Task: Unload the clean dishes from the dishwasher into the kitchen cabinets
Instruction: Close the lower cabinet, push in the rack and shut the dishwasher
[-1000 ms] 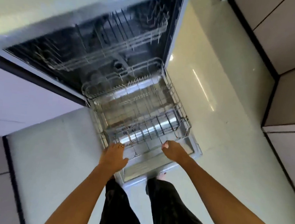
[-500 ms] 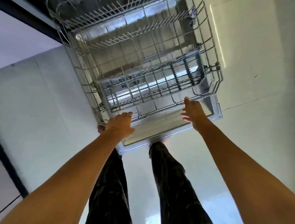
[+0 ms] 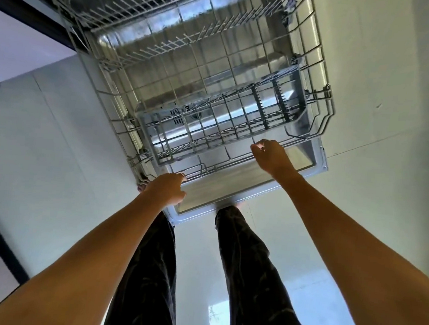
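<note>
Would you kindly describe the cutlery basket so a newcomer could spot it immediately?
Start at the open dishwasher door, where the wire lower rack sits pulled out. The cutlery basket lies along the rack's front edge, just beyond both hands. It alone is a grey plastic grid, not wire.

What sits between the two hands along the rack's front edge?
Only the bare front wire of the rack, between left hand and right hand; head view.
</note>
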Demonstrator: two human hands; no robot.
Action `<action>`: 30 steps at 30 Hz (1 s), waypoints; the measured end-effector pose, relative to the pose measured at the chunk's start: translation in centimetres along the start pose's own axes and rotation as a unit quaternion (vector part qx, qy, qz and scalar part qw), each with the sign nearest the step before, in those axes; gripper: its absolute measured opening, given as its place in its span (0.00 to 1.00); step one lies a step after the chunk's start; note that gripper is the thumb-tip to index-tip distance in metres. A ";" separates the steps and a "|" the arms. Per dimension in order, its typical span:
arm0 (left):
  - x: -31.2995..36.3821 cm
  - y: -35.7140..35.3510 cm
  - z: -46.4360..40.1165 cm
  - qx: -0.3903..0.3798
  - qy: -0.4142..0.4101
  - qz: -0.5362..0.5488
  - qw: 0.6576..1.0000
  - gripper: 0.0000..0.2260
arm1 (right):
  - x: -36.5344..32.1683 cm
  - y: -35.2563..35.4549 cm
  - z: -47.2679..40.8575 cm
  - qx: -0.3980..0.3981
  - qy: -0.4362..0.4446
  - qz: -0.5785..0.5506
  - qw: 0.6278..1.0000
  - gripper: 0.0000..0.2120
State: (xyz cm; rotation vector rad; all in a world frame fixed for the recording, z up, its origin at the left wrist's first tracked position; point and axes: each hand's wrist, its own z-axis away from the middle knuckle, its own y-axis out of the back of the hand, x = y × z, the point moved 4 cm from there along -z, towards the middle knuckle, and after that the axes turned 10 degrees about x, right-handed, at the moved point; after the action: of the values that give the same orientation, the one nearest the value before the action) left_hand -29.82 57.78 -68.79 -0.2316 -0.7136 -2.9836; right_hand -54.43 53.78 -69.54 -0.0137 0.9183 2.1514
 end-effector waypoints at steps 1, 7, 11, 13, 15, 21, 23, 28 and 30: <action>-0.1 -0.1 -0.2 -0.006 -0.003 0.001 1.000 0.22 | -0.2 0.0 0.0 -0.022 0.020 0.009 1.000 0.22; -0.3 -0.2 -1.6 -0.059 -0.019 -0.001 0.998 0.28 | -1.2 0.5 -0.8 -0.205 0.108 0.164 0.959 0.32; 0.0 -0.4 -1.7 -0.071 -0.009 -0.005 0.997 0.32 | -1.8 -0.4 -1.3 -0.256 0.157 0.353 0.886 0.36; 0.2 -0.4 -2.2 -0.052 -0.004 -0.006 0.999 0.30 | -2.8 -0.6 -1.6 -0.227 0.218 0.469 0.825 0.36; 0.4 0.1 -2.4 -0.034 0.001 -0.003 0.999 0.28 | -4.1 -0.2 -1.9 -0.200 0.259 0.528 0.784 0.35; 1.4 4.6 -4.2 0.018 -0.029 0.025 0.999 0.26 | -9.4 4.5 -4.9 -0.131 0.291 0.582 0.748 0.30; 2.4 6.9 -5.8 0.058 -0.039 0.028 0.997 0.24 | -11.4 6.8 -6.9 -0.080 0.269 0.573 0.770 0.29; -0.1 9.9 -8.6 0.081 -0.020 -0.025 0.996 0.18 | -14.6 5.8 -8.5 -0.061 0.268 0.541 0.795 0.24; -2.2 10.8 -9.0 0.114 -0.016 -0.045 0.992 0.14 | -15.7 4.7 -8.5 -0.025 0.292 0.499 0.815 0.20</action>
State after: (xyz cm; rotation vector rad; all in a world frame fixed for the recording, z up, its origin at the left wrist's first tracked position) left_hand -27.76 44.14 -72.29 -0.2391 -1.0873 -2.9516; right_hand -48.98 36.21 -68.37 -0.2969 1.4227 3.2553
